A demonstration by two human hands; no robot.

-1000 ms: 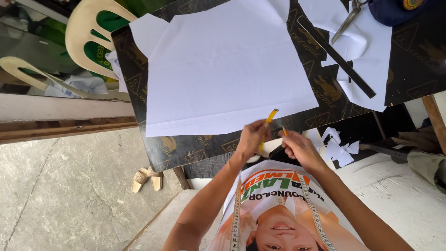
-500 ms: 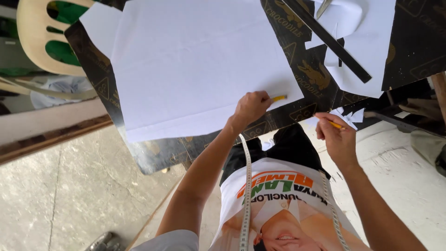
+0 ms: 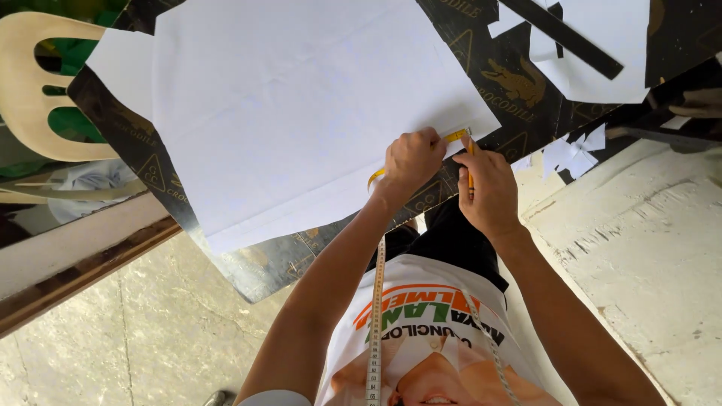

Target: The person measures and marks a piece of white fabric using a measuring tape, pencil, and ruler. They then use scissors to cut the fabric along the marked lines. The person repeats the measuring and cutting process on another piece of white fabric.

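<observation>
Gripping one yellow tape measure (image 3: pixel 453 137), left hand (image 3: pixel 412 159); right hand (image 3: pixel 489 192), one pencil (image 3: pixel 471 167).

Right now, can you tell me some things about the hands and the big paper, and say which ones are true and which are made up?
1. The left hand presses a yellow measuring tape onto the white paper sheet. True.
2. The right hand holds a pair of scissors. False: it holds a yellow pencil with its tip near the edge of the sheet.
3. The sheet lies on a dark printed board. True.
4. Both hands are at the far edge of the sheet. False: they work at the edge nearest the person.
5. A long black ruler lies under the left hand. False: it lies apart from both hands, on smaller paper pieces at the far right.
</observation>
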